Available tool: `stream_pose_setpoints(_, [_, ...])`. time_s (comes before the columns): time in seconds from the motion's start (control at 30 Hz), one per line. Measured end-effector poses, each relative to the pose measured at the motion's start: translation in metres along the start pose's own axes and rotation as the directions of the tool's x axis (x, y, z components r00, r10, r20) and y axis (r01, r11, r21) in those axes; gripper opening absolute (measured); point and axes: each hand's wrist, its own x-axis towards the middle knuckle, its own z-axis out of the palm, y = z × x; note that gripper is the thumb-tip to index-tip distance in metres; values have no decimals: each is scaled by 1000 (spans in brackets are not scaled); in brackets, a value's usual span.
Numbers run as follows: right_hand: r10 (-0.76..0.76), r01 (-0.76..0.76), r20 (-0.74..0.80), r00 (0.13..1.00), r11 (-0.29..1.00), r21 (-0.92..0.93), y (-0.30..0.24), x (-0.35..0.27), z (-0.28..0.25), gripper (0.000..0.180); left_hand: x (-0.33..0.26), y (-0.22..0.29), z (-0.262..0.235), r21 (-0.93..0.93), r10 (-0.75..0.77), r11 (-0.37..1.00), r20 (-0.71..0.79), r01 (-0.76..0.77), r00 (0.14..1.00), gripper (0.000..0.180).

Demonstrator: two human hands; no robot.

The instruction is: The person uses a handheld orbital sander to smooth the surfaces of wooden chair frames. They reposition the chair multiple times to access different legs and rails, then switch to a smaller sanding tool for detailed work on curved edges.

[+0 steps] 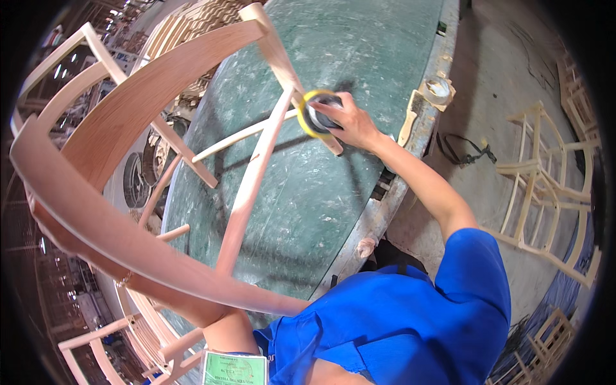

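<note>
Right hand [351,122] nearest the leg [276,58], gripping the sander [321,114] above the tabletop [308,212] | chair frame [240,212] leaning over tabletop's left, leg angling toward tabletop's right edge | left hand [70,247] beyond tabletop's left (mostly hidden, grip unclear!)

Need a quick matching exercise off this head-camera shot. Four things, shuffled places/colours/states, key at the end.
Column 1
1. Round yellow-rimmed tool
2. Chair frame
3. Tape roll
4. Tabletop

Column 2
A. Green, with pale scuffs
B. Bare reddish wood, curving across the picture's left side
C. At the workbench's right edge
D. Held in the right hand

Pairs: 1-D, 2-B, 3-C, 4-A
</note>
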Motion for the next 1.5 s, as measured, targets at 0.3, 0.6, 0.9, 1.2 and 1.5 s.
stream_pose_setpoints(0.3, [164,-181,553,817,983,-24,-48,-109,16,103,-4,4,-5,-21,23,1000,4,-23,1000,30])
stream_pose_setpoints(0.6, [277,-225,514,812,961,-162,-77,-155,29,90,-25,5,-7,-64,16,998,17,-15,1000,30])
stream_pose_setpoints(0.9, [-252,-825,792,557,-54,563,-267,-155,-30,62,-31,6,-44,-146,68,987,-4,-68,998,30])
stream_pose_setpoints(1.2, [72,-752,815,575,438,492,-284,-190,-9,31,-87,59,-79,-85,-69,994,-43,65,997,37])
stream_pose_setpoints(1.5, [460,-532,268,847,718,448,-141,-148,-45,23,-191,-60,-201,519,-104,821,-269,236,957,76])
